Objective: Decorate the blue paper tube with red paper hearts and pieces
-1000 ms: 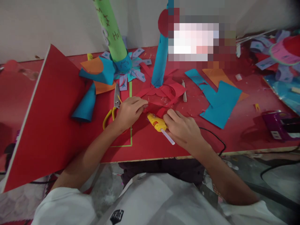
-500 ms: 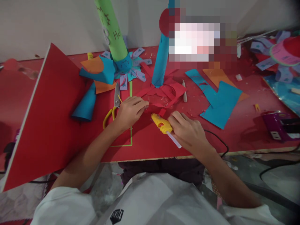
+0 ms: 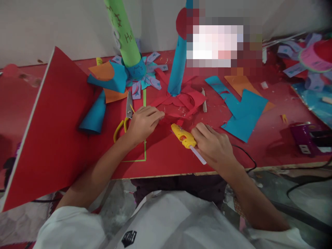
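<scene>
My right hand (image 3: 214, 143) is closed round a yellow hot glue gun (image 3: 184, 135), a whitish glue stick (image 3: 198, 154) poking from its back end. My left hand (image 3: 145, 123) pinches the near end of a red paper strip (image 3: 176, 115). That strip belongs to a ring of looped red paper strips (image 3: 198, 98) around the foot of an upright blue paper tube (image 3: 177, 69). A red disc (image 3: 181, 23) sits near the tube's top. Scissors with yellow handles (image 3: 119, 131) lie beside my left wrist, partly hidden by it.
A large red board (image 3: 52, 131) leans at the left. Behind stands a green paper tube (image 3: 124, 38) with lilac strips at its base. Blue paper scraps (image 3: 246, 114), a blue paper cone (image 3: 93, 116) and a purple box (image 3: 308, 138) lie about. The table's front edge (image 3: 168, 175) is close.
My right hand has drawn the glue gun a little to the right, away from the red strip. My left hand has hardly moved.
</scene>
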The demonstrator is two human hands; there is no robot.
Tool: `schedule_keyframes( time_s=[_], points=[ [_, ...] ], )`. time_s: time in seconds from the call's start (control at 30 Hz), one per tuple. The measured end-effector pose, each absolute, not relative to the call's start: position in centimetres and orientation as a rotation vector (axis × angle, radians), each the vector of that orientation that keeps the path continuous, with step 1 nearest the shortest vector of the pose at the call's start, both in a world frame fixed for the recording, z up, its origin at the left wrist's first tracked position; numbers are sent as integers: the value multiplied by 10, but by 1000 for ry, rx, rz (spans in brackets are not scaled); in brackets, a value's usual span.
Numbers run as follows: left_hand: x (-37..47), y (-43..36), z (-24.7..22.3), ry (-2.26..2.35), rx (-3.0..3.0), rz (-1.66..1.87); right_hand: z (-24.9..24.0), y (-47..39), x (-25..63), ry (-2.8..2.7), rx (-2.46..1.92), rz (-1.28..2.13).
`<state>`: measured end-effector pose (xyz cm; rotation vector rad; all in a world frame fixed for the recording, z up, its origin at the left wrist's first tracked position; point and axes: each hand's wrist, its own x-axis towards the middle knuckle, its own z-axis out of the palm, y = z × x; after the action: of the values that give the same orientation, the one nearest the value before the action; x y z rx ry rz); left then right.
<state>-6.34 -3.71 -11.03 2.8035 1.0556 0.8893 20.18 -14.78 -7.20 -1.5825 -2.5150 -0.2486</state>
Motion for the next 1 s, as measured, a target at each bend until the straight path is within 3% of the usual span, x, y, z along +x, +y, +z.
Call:
schedule_keyframes(
  time_s=[0.53, 1.0],
  points=[
    [-62, -39, -111, 1098, 2779, 847, -62, -164, 223, -2499, -1694, -285],
    [-62, -39, -110, 1075, 2780, 858, -68, -151, 187, -2563, -1533, -203]
  ],
)
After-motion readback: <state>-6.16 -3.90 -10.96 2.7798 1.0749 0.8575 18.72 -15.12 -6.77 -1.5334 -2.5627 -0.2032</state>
